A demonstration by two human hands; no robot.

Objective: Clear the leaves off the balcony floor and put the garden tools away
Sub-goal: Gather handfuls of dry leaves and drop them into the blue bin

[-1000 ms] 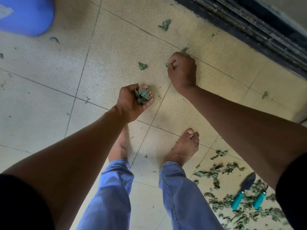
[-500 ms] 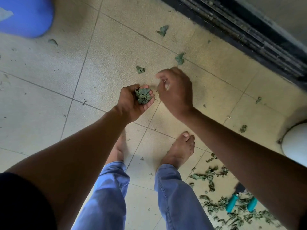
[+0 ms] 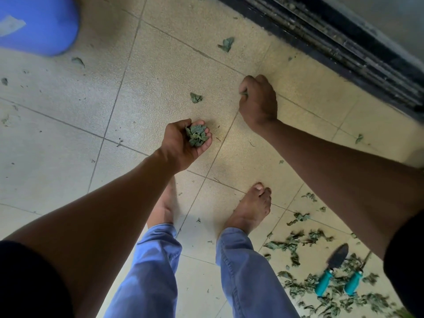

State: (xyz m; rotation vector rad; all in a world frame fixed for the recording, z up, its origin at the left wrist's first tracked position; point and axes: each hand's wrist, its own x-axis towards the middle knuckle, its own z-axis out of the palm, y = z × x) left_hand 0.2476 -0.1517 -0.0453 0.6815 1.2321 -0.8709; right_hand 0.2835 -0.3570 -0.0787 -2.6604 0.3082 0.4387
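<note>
Bucket (image 3: 39, 24), blue, top left, pale torn label unreadable; bare tile floor (image 3: 57, 157) beside it. Left hand (image 3: 183, 143) cups a wad of leaves (image 3: 196, 135), right hand (image 3: 258, 102) curls on a leaf scrap at the floor near the dark door track (image 3: 344, 47). Leaf pile (image 3: 298, 246) and two teal-handled tools (image 3: 332, 274) bottom right.

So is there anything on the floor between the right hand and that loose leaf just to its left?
Nothing visible. Bare tile lies between the right hand and the leaf. The left hand, holding a clump of leaves, sits nearer the person, off that line.
</note>
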